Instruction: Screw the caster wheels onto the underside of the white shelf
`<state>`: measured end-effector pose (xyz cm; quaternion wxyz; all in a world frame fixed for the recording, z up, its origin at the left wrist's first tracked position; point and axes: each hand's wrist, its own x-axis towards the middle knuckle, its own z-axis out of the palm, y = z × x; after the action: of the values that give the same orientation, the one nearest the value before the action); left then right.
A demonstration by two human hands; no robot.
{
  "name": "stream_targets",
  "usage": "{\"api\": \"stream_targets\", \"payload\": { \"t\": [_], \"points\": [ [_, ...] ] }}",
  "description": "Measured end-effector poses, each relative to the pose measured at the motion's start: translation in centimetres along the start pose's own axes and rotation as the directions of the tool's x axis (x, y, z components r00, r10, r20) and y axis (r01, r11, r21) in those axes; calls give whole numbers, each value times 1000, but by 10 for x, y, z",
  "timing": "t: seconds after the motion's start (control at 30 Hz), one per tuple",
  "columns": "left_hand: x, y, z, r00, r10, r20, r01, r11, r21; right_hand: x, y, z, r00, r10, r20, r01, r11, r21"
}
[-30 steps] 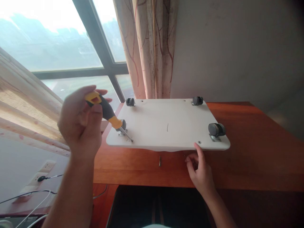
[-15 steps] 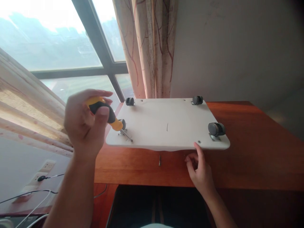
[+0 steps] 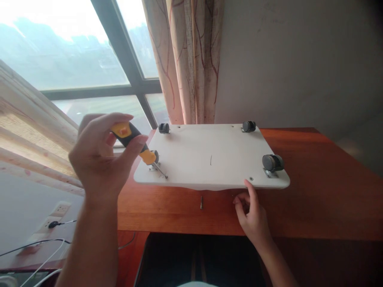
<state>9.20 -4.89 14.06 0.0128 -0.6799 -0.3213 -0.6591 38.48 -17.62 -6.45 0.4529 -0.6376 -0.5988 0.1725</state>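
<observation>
My left hand grips a yellow and black screwdriver between thumb and fingers. Its shaft slants down to the right, with the tip at a screw hole near the front left corner of a white board. Black caster wheels stand up from the board's corners; the front left caster is partly behind the screwdriver. My right hand is open and empty, its index finger touching the board's front edge beside a hole, the other fingers curled loosely.
A loose screw lies on the wooden table in front of the board. Behind are a window and a patterned curtain. A wall socket with cables is at lower left. A black chair stands at the table's front.
My left hand has shifted slightly left and turned around the screwdriver handle, its thumb now farther right. The screwdriver tip stays in place. My right hand and the board have not moved.
</observation>
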Motion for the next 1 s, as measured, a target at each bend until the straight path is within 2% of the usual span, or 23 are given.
{"api": "stream_targets", "payload": {
  "t": [0.07,0.17,0.23,0.33,0.53,0.73,0.8,0.9,1.0],
  "points": [
    [-2,0,0,999,-37,29,38,998,-43,0,0,0,1000,-3,-3,3,1000,1],
    [-5,-1,1,995,-33,92,46,989,-142,0,1,1,1000,4,-6,-4,1000,2],
    [-4,-2,0,995,-3,99,15,993,-119,0,1,0,1000,8,-2,-8,1000,2],
    [-1,-1,-2,998,31,47,-30,999,-29,0,1,0,1000,4,5,-4,1000,1],
    [-6,3,0,996,-75,42,77,995,-67,0,0,-1,1000,-3,-1,3,1000,-2],
    [-4,-1,-2,1000,-12,7,12,999,52,0,1,-1,1000,-11,-6,11,1000,4],
    [-4,0,-3,998,-42,38,41,999,32,0,1,-1,1000,-6,-5,6,1000,6],
    [-6,1,-1,989,-75,125,85,993,-82,0,1,-1,1000,5,5,-6,1000,5],
    [-5,0,-1,992,-52,115,62,995,-83,0,1,-1,1000,10,7,-10,1000,-1]
  ]
}}
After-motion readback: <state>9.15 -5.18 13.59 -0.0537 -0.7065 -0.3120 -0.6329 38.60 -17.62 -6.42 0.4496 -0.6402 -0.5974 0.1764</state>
